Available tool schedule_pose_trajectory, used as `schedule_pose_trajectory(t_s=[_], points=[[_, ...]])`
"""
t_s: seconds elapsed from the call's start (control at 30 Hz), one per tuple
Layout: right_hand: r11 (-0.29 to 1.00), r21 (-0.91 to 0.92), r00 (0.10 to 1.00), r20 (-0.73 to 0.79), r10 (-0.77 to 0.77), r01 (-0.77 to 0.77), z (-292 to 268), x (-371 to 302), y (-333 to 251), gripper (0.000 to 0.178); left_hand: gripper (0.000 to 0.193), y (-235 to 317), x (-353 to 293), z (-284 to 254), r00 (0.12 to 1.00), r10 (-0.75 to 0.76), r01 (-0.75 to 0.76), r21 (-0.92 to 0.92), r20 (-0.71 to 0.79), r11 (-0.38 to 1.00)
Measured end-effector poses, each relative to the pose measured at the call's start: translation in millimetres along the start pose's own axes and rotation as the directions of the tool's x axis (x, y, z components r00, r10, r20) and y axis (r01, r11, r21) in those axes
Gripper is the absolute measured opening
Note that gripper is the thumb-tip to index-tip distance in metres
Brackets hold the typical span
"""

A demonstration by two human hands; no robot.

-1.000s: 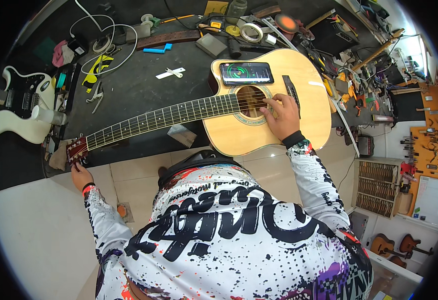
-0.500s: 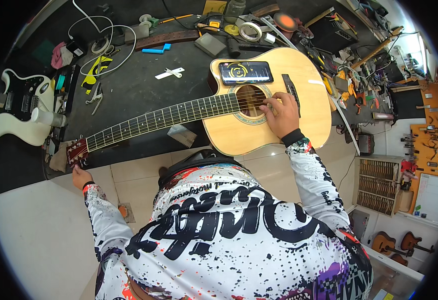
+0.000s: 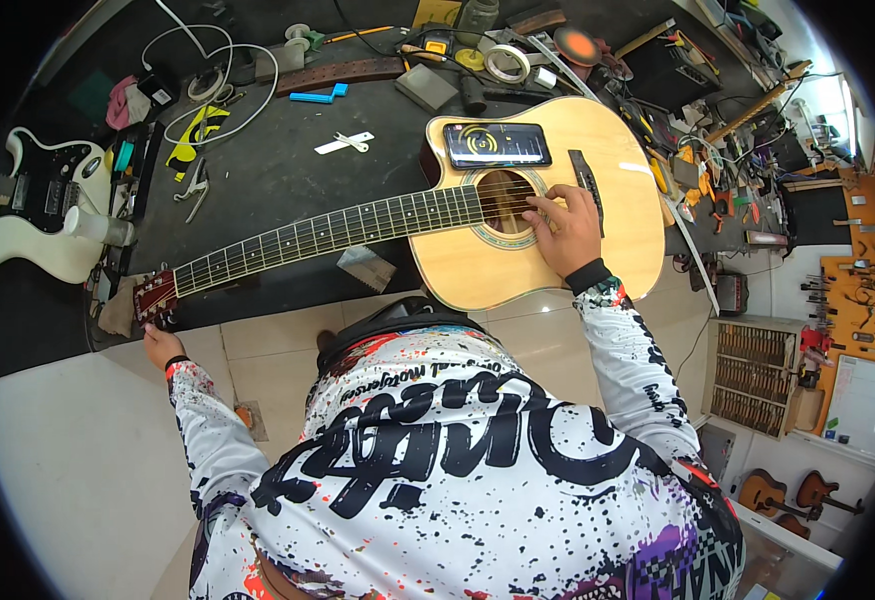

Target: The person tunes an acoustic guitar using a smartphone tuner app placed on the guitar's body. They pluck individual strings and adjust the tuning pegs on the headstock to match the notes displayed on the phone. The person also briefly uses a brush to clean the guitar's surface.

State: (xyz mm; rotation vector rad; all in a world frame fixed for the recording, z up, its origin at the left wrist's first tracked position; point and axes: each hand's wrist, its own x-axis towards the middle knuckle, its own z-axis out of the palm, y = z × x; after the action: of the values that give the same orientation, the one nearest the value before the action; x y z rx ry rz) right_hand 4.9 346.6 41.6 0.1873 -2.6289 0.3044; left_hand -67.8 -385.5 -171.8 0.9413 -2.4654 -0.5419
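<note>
A light-wood acoustic guitar (image 3: 608, 150) lies on its back on the dark workbench, its fretted neck (image 3: 328, 235) pointing left. At the dark red headstock (image 3: 158, 297), my left hand (image 3: 165, 347) pinches a tuning peg (image 3: 151, 326) on the near side. My right hand (image 3: 570, 232) rests over the strings beside the sound hole (image 3: 504, 200), its fingers bent and apart, thumb and forefinger at the strings; I see nothing held in it. A phone (image 3: 498, 146) with a yellow round gauge on its screen lies on the guitar's top, above the sound hole.
A white electric guitar body (image 3: 53, 240) lies at the far left. On the bench are a blue string winder (image 3: 320, 94), a capo (image 3: 194, 190), a white ruler-like piece (image 3: 345, 143) and a metal scraper plate (image 3: 366, 268) under the neck. Tools crowd the back and right.
My left hand has shifted slightly at the tuning peg. My right hand stays over the strings with little change. The whole view has shifted slightly.
</note>
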Motion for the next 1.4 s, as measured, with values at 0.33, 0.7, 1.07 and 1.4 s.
schedule_pose_trajectory(t_s=[0.33, 0.7, 1.07, 1.4], points=[[0.999, -0.002, 0.999, -0.006, 0.033, -0.033, 0.6, -4.5, -0.3, 0.015, 0.030, -14.4, 28.6, 7.4, 0.652, -0.354, 0.753, -0.626, 0.671, 0.201], [1.000, 0.017, 1.000, -0.022, 0.007, -0.007, -0.1, 2.9, -6.4, 0.018, 0.044, -9.9, -0.1, -8.9, 0.995, 0.056, -0.058, -0.024, -0.083, 0.998], [1.000, 0.017, 1.000, 0.014, 0.007, -0.007, 1.1, -0.1, -0.3, 0.017, 0.032, 67.2, -37.0, -66.2, 0.942, 0.325, -0.323, 0.515, 0.089, 0.794], [1.000, 0.006, 1.000, 0.000, 0.028, -0.028, 2.9, -2.2, -1.4, 0.016, 0.046, 12.4, -4.0, -23.3, 0.997, 0.005, -0.007, 0.036, 0.077, 0.999]])
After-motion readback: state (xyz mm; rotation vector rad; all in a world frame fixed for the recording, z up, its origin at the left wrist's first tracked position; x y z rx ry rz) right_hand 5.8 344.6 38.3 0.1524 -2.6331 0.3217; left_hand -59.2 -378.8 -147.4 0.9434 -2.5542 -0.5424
